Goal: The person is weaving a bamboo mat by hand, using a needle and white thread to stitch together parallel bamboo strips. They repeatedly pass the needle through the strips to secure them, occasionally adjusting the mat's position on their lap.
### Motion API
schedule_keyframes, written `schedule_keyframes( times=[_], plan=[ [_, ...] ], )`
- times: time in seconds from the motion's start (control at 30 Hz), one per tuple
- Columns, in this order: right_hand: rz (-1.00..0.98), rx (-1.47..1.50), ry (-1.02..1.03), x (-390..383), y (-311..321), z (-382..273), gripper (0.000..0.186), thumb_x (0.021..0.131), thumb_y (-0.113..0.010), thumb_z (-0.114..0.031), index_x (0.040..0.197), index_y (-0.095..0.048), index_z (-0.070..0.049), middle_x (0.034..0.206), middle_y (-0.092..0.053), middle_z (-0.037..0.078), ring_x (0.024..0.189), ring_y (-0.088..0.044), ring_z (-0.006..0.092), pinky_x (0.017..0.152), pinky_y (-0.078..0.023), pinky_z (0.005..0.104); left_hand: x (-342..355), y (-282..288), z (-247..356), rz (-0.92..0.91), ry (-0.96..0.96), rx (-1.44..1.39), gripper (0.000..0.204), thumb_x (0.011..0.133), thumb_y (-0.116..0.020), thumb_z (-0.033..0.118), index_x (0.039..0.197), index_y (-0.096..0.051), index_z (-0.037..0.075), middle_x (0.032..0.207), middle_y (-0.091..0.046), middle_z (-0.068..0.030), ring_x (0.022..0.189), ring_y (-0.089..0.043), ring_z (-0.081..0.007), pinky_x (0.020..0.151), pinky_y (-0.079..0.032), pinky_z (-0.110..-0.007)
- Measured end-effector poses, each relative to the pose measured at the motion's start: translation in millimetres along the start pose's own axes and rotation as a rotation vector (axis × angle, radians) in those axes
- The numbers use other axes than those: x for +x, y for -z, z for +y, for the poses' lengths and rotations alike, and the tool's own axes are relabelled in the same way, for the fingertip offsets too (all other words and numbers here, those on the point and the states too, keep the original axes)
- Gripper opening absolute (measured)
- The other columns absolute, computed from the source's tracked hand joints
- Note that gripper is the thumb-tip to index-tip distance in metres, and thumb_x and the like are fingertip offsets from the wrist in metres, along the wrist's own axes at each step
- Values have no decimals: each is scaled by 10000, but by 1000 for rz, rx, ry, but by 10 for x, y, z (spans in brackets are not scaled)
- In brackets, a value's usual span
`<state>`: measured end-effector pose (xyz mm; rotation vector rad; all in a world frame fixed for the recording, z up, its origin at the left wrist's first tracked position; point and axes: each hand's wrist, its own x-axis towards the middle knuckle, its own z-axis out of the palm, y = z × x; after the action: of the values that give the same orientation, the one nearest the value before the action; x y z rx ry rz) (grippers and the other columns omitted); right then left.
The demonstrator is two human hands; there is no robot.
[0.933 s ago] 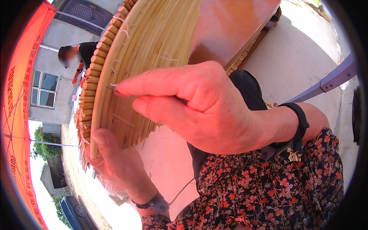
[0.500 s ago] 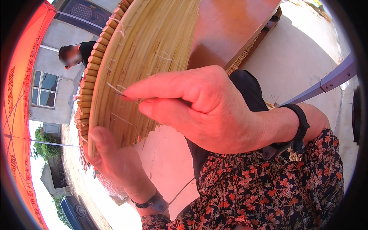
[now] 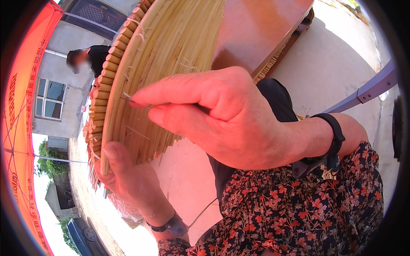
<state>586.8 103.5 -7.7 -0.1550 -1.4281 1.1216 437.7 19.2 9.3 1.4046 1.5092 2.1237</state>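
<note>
A panel of straw-coloured stalks bound side by side fills the upper left, tilted up in front of me. Along its left side runs a pale rim strip, with a row of round cut stalk ends beyond it. My left hand grips the panel's lower corner, thumb on the near face and fingers behind. My right hand pinches a thin, dark, needle-like tool between thumb and forefinger, its tip by the rim strip. Short white thread ends stick out of the stalks around it.
Behind the panel stands a reddish-brown table with a row of stalk ends beneath its edge. A grey-blue metal post slants in at the right. At the far left are a red canopy, a person in black and a parked car.
My right hand and the tool have moved slightly left and up, closer to the rim strip. The panel has shifted a little to the right with my left hand still on it.
</note>
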Motion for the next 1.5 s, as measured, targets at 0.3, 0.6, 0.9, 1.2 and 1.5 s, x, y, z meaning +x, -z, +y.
schedule_keyframes(
  times=[0.3,0.6,0.9,1.2,1.5],
  plan=[
    [-42,-43,-58,13,22,-40,192,891,-544,-72,996,-694,-14,807,-668,190,767,-692,289,667,-528,356,-2,29,11,-3,42,51,555,965,-626,378,1305,-531,-50,1242,-605,-139,1116,-596,-232,949,-477,-374],
    [-43,-35,-99,48,28,-110,186,891,-542,-69,979,-692,-4,772,-661,192,701,-676,293,638,-518,356,-5,38,33,1,59,80,536,964,-630,373,1292,-549,-42,1232,-607,-140,1105,-598,-228,933,-485,-377],
    [-96,-11,-390,-187,287,-556,190,924,-571,35,1071,-686,77,653,-618,10,509,-504,17,453,-388,191,-240,-22,-8,-224,-154,98,518,930,-678,308,1201,-551,-115,1156,-637,-260,1066,-633,-305,909,-522,-403],
    [79,351,-816,-1327,988,-338,223,975,-567,-42,1155,-678,27,673,-608,12,510,-512,32,453,-411,197,-942,-395,-543,-736,-420,181,404,869,-740,219,1152,-611,-38,1170,-643,-299,1099,-644,-435,941,-524,-480],
    [202,494,-876,-1773,1160,102,196,979,-572,-40,1120,-667,57,642,-579,27,495,-491,55,446,-401,226,-1099,-445,-1025,-883,-442,240,339,800,-715,116,1110,-643,0,1168,-665,-258,1133,-634,-428,954,-507,-511]
  ],
)
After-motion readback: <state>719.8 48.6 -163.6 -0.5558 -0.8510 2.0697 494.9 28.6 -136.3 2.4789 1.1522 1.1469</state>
